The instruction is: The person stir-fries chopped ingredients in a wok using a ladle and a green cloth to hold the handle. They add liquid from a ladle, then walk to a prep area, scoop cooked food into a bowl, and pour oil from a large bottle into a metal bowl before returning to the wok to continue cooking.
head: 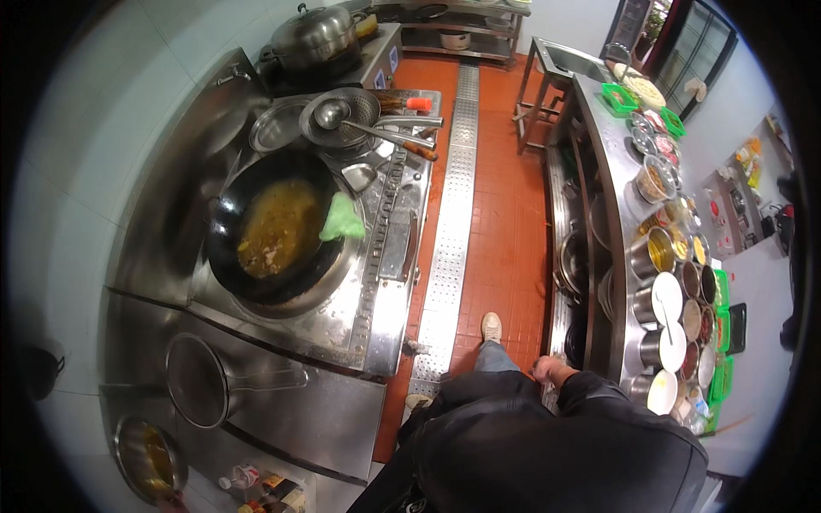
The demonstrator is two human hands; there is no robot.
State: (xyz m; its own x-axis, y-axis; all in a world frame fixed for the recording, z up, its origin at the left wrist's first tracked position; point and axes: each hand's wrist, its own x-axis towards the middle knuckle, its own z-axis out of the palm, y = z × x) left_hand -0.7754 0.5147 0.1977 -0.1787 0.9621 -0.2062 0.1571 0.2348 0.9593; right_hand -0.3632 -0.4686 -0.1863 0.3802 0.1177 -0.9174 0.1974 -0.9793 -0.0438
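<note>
My right hand [550,370] hangs beside my dark jacket, close to the lower part of the right-hand counter; its fingers are too small and blurred to read. My left hand is out of view. On the stove at the left, a black wok [221,256] holds brownish broth with pieces of food at the bottom. A green cloth [343,218] lies over the wok's right rim. Behind the wok, a metal ladle [332,114] rests in a perforated strainer [308,131], beside a metal basin [277,125]. A wok spatula [359,176] lies just right of the wok.
A steel counter [600,154] with bowls, steel pots and green baskets [723,378] runs along the right. A drain grate [457,224] crosses the red tiled floor. A fine-mesh strainer [195,381] and an oil-filled bowl [122,452] sit at lower left. A lidded pot [314,38] stands farther back.
</note>
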